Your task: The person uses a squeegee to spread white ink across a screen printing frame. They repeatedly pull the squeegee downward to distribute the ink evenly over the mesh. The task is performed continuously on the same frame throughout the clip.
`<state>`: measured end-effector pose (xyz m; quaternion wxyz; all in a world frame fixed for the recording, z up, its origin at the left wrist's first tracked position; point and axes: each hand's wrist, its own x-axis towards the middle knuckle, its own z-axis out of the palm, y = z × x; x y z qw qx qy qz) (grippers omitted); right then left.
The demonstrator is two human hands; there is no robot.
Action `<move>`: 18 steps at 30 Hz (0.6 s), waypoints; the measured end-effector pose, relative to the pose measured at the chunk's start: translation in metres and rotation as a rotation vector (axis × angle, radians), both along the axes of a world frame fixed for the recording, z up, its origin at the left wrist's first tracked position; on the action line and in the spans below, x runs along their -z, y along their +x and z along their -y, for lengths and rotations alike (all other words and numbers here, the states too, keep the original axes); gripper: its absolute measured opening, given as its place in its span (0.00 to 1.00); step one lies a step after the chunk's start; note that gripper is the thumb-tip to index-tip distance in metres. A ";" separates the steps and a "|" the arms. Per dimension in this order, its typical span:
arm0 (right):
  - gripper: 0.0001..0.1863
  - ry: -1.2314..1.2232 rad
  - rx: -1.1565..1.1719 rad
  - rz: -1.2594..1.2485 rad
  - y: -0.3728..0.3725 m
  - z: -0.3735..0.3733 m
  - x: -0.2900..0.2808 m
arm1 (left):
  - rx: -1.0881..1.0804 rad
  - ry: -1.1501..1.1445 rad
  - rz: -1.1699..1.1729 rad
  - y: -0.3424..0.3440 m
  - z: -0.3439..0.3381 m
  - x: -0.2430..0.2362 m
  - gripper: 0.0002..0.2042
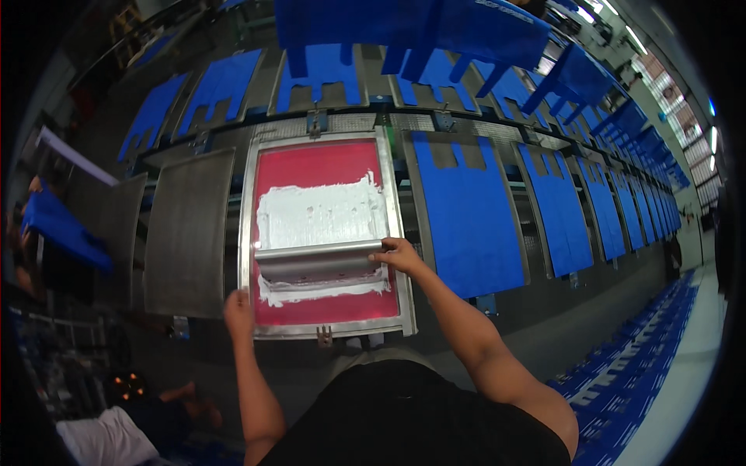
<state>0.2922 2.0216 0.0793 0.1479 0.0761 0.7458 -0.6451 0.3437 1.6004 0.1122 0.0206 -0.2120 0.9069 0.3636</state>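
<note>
A screen-printing frame (403, 299) with red mesh (311, 159) and white paste (318, 210) spread over it lies in front of me. A long silver squeegee (311, 256) crosses the paste, and my right hand (392, 256) grips its right end. My left hand (238, 311), fingers curled, holds the frame's lower left edge. Whatever lies beneath the screen is hidden.
Bare grey platens (186, 233) stand left; blue bag pieces lie on platens (466, 225) right and behind (217, 93). More blue pieces (482, 31) hang overhead. At far left someone's hand (35, 186) is beside blue fabric; another person (109, 435) is low at left.
</note>
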 end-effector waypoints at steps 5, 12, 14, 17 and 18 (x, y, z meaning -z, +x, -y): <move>0.17 0.059 0.074 0.057 -0.011 0.015 0.002 | 0.038 0.339 -0.066 -0.029 0.065 0.079 0.23; 0.15 0.000 0.102 0.082 0.014 -0.052 -0.040 | -0.014 0.545 -0.128 0.005 -0.017 0.026 0.21; 0.16 0.031 0.123 -0.002 0.036 -0.122 -0.044 | -0.021 0.628 -0.129 0.025 -0.077 0.026 0.21; 0.18 0.087 0.187 -0.008 0.068 -0.211 -0.059 | 0.068 0.613 -0.127 0.030 -0.176 0.016 0.22; 0.18 0.082 0.201 -0.006 0.077 -0.235 -0.065 | 0.089 0.596 -0.129 0.030 -0.196 0.036 0.23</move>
